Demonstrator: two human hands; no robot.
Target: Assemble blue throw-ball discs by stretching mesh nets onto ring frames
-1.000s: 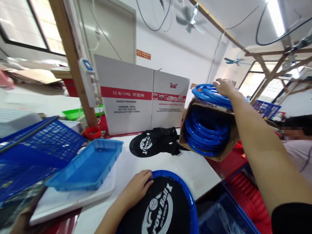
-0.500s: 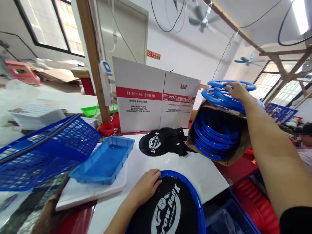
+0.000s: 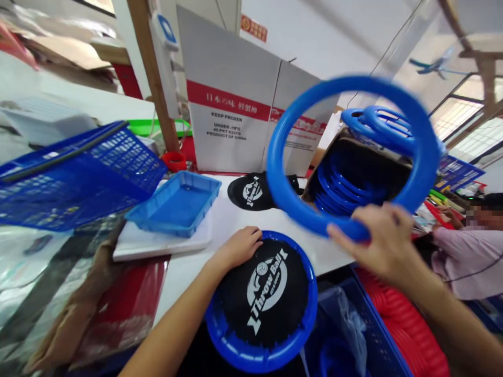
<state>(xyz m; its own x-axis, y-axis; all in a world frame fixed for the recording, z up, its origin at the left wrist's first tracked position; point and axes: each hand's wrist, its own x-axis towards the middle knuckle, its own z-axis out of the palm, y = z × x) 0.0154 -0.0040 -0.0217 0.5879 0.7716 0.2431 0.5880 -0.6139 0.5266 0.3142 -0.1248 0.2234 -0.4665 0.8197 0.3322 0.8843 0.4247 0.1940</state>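
Before us, across the middle of the frame, runs the white counter (image 3: 181, 275). Behind it, upper centre, stands a white carton (image 3: 231, 104); a blue basket (image 3: 113, 162) tilts at left. Right of centre, an open cardboard box (image 3: 389, 163) holds stacked blue rings (image 3: 338, 188). In front of that box, our right hand (image 3: 379, 238) grasps a blue ring (image 3: 276, 157) by its lower edge, raised and slightly blurred. At lower centre sits a blue-rimmed black disc (image 3: 261, 303); our left hand (image 3: 241, 246) lays its fingers over its upper-left rim, but we cannot tell whether it grips. Left of centre lies a blue tray (image 3: 176, 207).
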